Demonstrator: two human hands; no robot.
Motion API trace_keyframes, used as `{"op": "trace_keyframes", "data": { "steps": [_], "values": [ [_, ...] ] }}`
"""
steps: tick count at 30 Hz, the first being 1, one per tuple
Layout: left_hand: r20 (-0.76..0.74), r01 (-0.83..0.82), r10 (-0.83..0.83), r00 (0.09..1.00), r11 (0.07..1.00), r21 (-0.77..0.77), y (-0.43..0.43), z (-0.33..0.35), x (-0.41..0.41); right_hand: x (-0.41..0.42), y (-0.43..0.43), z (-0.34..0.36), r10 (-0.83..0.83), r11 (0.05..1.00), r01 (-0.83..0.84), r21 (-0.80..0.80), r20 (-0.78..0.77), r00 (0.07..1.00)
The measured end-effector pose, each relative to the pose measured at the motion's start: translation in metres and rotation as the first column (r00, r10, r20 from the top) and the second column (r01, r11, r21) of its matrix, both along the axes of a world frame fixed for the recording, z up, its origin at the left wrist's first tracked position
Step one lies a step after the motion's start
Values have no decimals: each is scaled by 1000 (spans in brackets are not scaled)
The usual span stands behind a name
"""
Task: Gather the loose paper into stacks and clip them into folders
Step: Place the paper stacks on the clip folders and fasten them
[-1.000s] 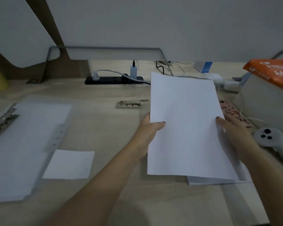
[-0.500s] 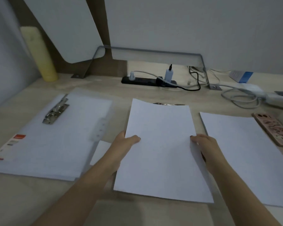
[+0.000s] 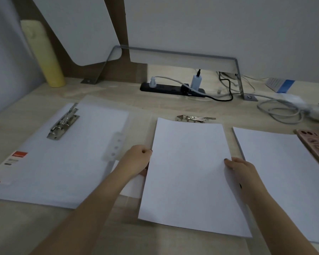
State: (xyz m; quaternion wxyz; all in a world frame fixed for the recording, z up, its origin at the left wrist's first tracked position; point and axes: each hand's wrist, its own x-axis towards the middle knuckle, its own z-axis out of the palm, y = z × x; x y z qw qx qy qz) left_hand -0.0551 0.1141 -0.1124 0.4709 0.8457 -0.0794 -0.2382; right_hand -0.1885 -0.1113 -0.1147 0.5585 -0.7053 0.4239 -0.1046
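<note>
Folder label, seemingly printed, illegible

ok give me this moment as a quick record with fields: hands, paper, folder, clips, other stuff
left hand: grips left edge of held paper
right hand: grips its right edge, thumb on top
held paper: mid-desk, nearer than the loose clip
paper stack: flat, right of held paper
folder: flat at left, paper inside, folder clip on top
small sheet: partly under held paper
other: phone, power strip, yellow roll
</note>
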Motion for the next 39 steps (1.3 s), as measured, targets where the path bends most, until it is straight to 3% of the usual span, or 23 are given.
{"op": "trace_keyframes", "data": {
  "steps": [4,7,10,15,22,39],
  "values": [
    [281,17,-118,953,942,336,-7,1,4,3,-2,0,17,999,-17,31,-10,1000],
    [396,1,-197,897,897,442,-12,0,2,6,-4,1,6,1000,-7,-20,-26,1000],
    [470,-19,-244,848,873,487,-16,-4,2,12,-11,0,34,984,-47,-170,-74,997],
    [478,-8,-297,827,843,537,-17,-6,3,23,-12,0,70,926,-119,-357,-148,987],
    [436,44,-336,835,831,554,-15,-2,8,23,-17,0,50,960,-87,-268,-142,989],
    [398,36,-361,844,777,628,-15,5,7,25,-12,-2,106,921,-162,-355,-172,979]
  ]
}}
